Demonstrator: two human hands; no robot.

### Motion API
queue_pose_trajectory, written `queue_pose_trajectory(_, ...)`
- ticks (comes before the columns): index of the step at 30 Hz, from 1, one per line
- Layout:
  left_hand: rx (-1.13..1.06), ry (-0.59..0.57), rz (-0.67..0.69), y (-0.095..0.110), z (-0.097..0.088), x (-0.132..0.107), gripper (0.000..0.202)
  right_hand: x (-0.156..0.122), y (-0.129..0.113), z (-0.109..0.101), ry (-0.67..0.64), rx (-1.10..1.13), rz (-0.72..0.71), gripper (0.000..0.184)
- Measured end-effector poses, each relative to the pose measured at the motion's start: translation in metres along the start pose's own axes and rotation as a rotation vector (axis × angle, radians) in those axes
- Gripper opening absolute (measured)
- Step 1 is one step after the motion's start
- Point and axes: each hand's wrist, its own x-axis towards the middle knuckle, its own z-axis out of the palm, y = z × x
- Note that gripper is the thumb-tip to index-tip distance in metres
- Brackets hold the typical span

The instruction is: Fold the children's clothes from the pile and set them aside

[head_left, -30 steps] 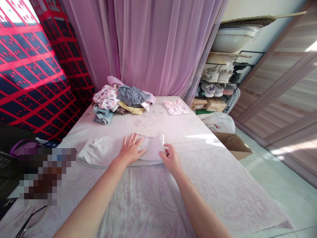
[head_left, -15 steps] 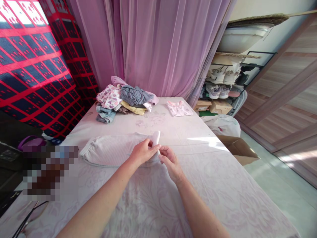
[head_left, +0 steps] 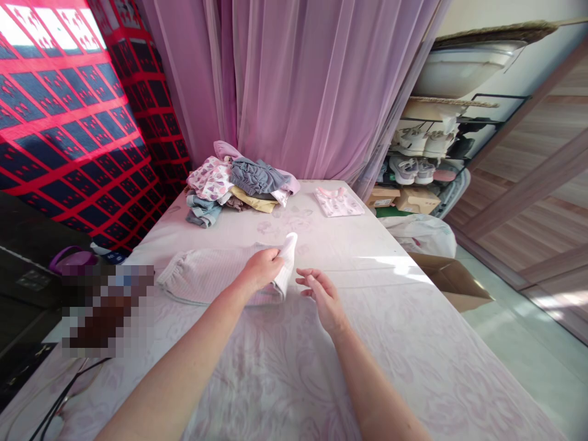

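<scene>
Left hand is curled and pinching the folded end of a pale lilac ribbed knit garment, whose white edge stands up just past the fingertips. The fingers wrap over the fabric, so the thumb and the exact pinch point are hidden behind the hand and that raised fold. Right hand is open and relaxed, its fingers loosely spread and slightly bent, touching nothing and hovering just beside the raised edge.

The garment lies flat at about 11 o'clock from the forearms, on a pink patterned tablecloth. Its far side is folded, but the layers under the left hand are hard to make out. Further up at 12 o'clock sits a loose pile of clothes, and a small folded pink-printed top lies at 1 o'clock. Past the table edge at 2 o'clock are a white plastic bag and an open cardboard box. A pixelated patch at 9 o'clock hides whatever lies there.
</scene>
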Motion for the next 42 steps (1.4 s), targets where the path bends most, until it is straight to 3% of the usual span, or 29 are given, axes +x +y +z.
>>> queue_pose_trajectory(7,-0.062,0.027,0.119,0.033,0.013,-0.008,0.015,0.009,0.004,-0.014,0.166,0.15,0.042,0.043)
queue_pose_trajectory(14,-0.451,-0.055,0.165,0.05,0.039,-0.009,0.008,0.012,0.002,-0.02,0.225,0.202,-0.007,0.039)
queue_pose_trajectory(17,-0.539,-0.113,0.144,0.048,0.04,-0.01,0.012,0.013,0.003,-0.025,0.228,0.2,0.005,0.043)
queue_pose_trajectory(19,-0.598,-0.123,0.104,0.04,0.031,-0.01,0.014,0.014,0.004,-0.028,0.253,0.198,0.019,0.045)
queue_pose_trajectory(22,-0.733,-0.072,-0.014,0.019,0.002,-0.011,0.02,0.014,0.007,-0.029,0.285,0.183,0.033,0.043)
queue_pose_trajectory(26,-0.851,-0.01,-0.153,-0.02,-0.04,-0.015,0.024,0.013,0.008,-0.025,0.283,0.147,0.049,0.046)
queue_pose_trajectory(29,-0.855,0.065,-0.194,-0.051,-0.059,-0.02,0.023,0.012,0.008,-0.023,0.256,0.099,0.034,0.046)
queue_pose_trajectory(33,-0.83,0.112,-0.235,-0.086,-0.07,-0.026,0.028,0.011,0.01,-0.021,0.182,0.018,0.033,0.043)
queue_pose_trajectory(37,-0.69,0.128,-0.25,-0.107,-0.069,-0.03,0.05,0.011,0.013,-0.013,0.167,-0.132,0.01,0.04)
queue_pose_trajectory(42,-0.386,0.169,-0.19,-0.127,-0.063,-0.025,0.075,0.012,0.013,0.004,0.096,-0.463,-0.174,0.032)
